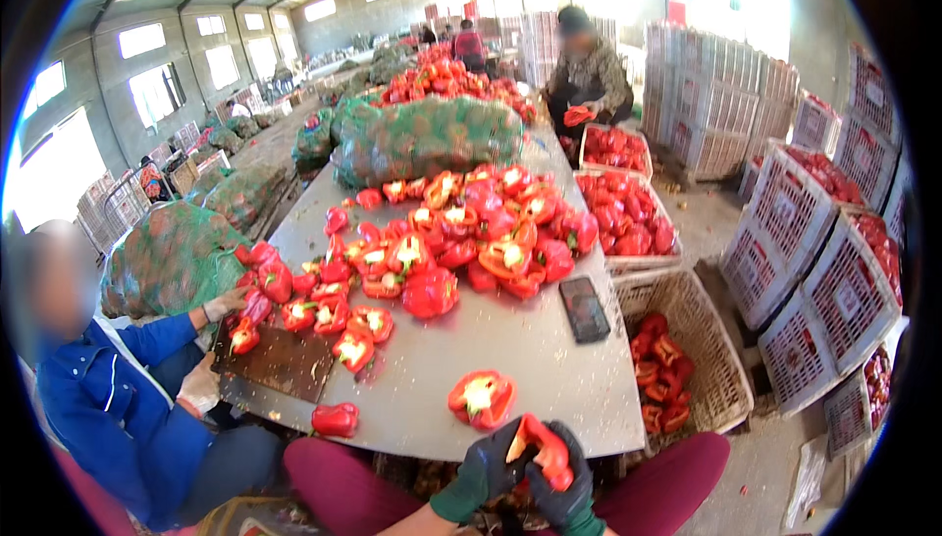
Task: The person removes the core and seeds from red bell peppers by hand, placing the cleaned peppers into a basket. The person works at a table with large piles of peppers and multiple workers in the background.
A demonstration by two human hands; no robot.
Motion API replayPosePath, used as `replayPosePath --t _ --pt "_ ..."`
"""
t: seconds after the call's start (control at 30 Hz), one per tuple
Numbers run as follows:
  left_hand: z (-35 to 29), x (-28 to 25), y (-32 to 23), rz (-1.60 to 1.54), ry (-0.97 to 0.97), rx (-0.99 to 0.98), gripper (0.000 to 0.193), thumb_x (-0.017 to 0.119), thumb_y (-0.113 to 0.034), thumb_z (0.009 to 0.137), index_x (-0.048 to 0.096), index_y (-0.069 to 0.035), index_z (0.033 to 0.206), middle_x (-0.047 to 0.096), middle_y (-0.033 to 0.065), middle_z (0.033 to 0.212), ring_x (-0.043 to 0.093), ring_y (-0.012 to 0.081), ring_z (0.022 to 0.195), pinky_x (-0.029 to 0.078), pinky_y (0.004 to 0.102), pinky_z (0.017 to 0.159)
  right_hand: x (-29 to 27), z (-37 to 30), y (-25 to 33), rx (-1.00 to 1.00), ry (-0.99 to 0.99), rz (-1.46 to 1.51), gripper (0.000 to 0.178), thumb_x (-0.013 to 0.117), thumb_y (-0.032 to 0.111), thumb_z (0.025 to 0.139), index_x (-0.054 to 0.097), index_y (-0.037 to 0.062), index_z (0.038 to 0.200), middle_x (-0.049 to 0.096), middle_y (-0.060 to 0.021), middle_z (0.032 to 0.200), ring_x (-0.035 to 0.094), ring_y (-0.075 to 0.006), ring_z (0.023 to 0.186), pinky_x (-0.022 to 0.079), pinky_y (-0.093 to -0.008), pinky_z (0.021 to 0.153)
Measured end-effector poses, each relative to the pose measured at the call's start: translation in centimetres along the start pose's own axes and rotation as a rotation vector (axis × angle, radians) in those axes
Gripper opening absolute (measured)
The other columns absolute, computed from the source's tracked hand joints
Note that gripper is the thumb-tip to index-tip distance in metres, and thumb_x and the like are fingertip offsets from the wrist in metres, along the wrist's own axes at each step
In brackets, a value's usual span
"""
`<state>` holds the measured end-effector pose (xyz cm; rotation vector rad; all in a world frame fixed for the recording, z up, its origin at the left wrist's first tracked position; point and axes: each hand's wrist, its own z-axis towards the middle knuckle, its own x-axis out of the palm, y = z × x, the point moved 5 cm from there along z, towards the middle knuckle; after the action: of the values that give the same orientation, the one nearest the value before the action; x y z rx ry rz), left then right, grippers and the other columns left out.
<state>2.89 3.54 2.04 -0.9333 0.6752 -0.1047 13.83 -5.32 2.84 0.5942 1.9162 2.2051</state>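
Observation:
A red bell pepper (548,454), cut open with its pale inside showing, is held between my two hands over the table's near edge. My left hand (488,465), in a dark glove with a green cuff, has its fingers closed around the pepper's left side. From the right, my right hand (564,499), gloved alike, grips the same pepper; some fingers are hidden behind it. Just beyond them on the metal table (432,428) lies a cut bell pepper half (481,398), its core facing up. Further off spreads a heap of cut peppers (461,232).
A dark phone (584,308) lies near the right edge. Beside the table stands a plastic crate (711,355) of cut peppers, with fuller crates beyond. At left, a co-worker in blue (108,408) handles peppers by a dark board (280,364). A green mesh sack (432,139) lies across the table.

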Motion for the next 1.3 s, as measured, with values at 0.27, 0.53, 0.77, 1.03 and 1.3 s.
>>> replayPosePath --t 0.27,0.53,0.77,1.03,1.3 --pt "-1.3 -0.5 0.8 0.207 -0.165 0.019 0.055 0.072 -0.014 0.089 0.048 0.001 0.136 0.064 0.0234 0.115 0.067 0.0384 0.104 0.055 0.0421 0.089 -2.6 0.8 -1.3 0.003 -0.086 0.005 0.052 0.068 0.011 0.086 0.055 -0.0036 0.134 0.065 -0.0118 0.121 0.061 -0.0179 0.111 0.050 -0.0326 0.097" --pt "0.4 -1.4 -1.0 0.059 -0.192 0.052 0.038 0.075 -0.001 0.079 0.060 0.002 0.114 0.063 0.0214 0.105 0.064 0.0404 0.092 0.054 0.0433 0.080 -3.7 0.1 -2.4 0.011 -0.093 -0.150 0.040 0.069 0.014 0.084 0.062 -0.0010 0.120 0.067 -0.0118 0.112 0.065 -0.0199 0.100 0.052 -0.0336 0.088" --pt "0.7 -1.1 0.0 -0.011 -0.021 0.018 0.025 0.074 -0.007 0.080 0.063 0.000 0.102 0.063 0.0184 0.085 0.063 0.0397 0.073 0.051 0.0437 0.062 -5.0 0.4 -2.5 0.193 -0.105 -0.107 0.034 0.069 0.011 0.085 0.063 -0.0013 0.116 0.070 -0.0090 0.103 0.065 -0.0170 0.094 0.052 -0.0328 0.086" --pt "0.7 -0.7 0.9 0.292 0.284 0.043 0.019 0.072 -0.017 0.082 0.062 -0.004 0.092 0.062 0.0161 0.079 0.062 0.0369 0.066 0.049 0.0463 0.059 -5.4 0.2 -2.8 0.232 -0.084 -0.119 0.039 0.068 -0.003 0.080 0.064 0.0003 0.118 0.069 -0.0060 0.106 0.063 -0.0135 0.097 0.052 -0.0306 0.089" --pt "-3.7 -1.6 4.1 0.570 0.585 -0.068 0.035 0.070 -0.032 0.083 0.064 -0.008 0.108 0.066 0.0135 0.090 0.067 0.0352 0.081 0.054 0.0463 0.068 -11.4 1.5 -1.4 -0.043 -0.324 -0.213 0.047 0.067 -0.001 0.080 0.059 -0.0047 0.126 0.067 -0.0108 0.116 0.064 -0.0186 0.106 0.052 -0.0329 0.094"
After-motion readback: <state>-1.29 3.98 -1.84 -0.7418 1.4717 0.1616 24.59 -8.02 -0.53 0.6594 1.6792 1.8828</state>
